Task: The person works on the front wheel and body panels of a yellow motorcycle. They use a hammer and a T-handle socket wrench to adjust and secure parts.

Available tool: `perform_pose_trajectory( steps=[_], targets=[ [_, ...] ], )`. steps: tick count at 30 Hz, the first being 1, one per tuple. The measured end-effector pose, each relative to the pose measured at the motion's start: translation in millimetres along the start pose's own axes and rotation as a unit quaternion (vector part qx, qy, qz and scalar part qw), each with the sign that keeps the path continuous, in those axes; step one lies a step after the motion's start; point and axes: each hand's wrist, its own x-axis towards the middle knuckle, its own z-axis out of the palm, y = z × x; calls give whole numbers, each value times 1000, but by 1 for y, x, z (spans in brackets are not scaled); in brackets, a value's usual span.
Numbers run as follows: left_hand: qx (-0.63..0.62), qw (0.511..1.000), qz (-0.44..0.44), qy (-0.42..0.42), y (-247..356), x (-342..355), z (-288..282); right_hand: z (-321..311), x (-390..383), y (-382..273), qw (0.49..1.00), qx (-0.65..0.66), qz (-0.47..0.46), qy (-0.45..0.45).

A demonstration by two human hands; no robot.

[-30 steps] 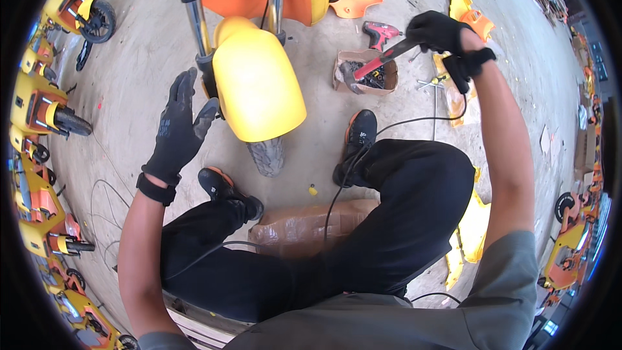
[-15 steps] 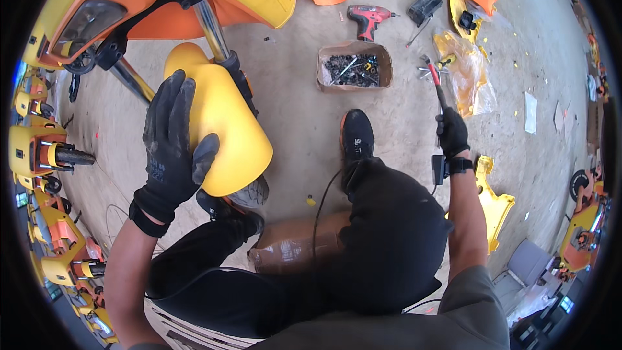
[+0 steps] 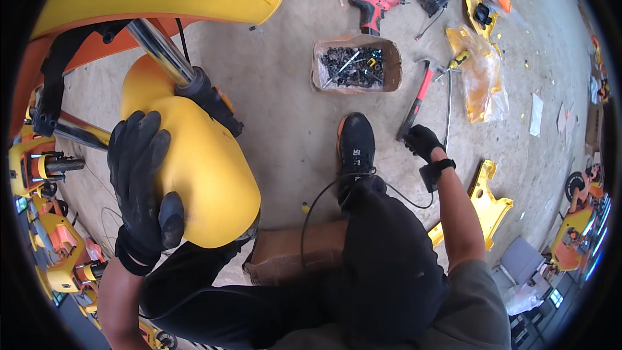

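1. Decent lane center-frame over the concrete floor (image 3: 291, 123), between the yellow front fender (image 3: 210, 178) and black sneaker (image 3: 356, 146).
2. Upper center's kinda blocked: cardboard parts box (image 3: 392, 71), red cordless drill (image 3: 374, 1).

Black gloves (image 3: 133, 181), wrist straps (image 3: 444, 164) and trousers (image 3: 395, 266) go with short grey sleeves (image 3: 472, 301).

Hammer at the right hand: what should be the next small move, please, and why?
Probably the right hand should settle the hammer on the floor and withdraw: the hammer seems low, only its handle end is at the hand, and the left hand alone lies on the yellow fender.
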Motion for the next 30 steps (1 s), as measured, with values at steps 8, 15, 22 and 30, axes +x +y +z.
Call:
perform_pose_trajectory(
  steps=[8,15,22,30],
  targets=[
    [12,1000,-21,-19,-1,0,0,-8,-17,-88,957,-73,-202,197],
    [11,1000,-21,-15,-2,-1,1,-5,8,-134,910,-102,-328,232],
    [15,999,-25,-15,-2,-5,1,22,65,-176,905,-297,-253,173],
    [24,998,-41,-33,1,-7,0,35,100,-166,923,-193,-219,253]
  ],
)
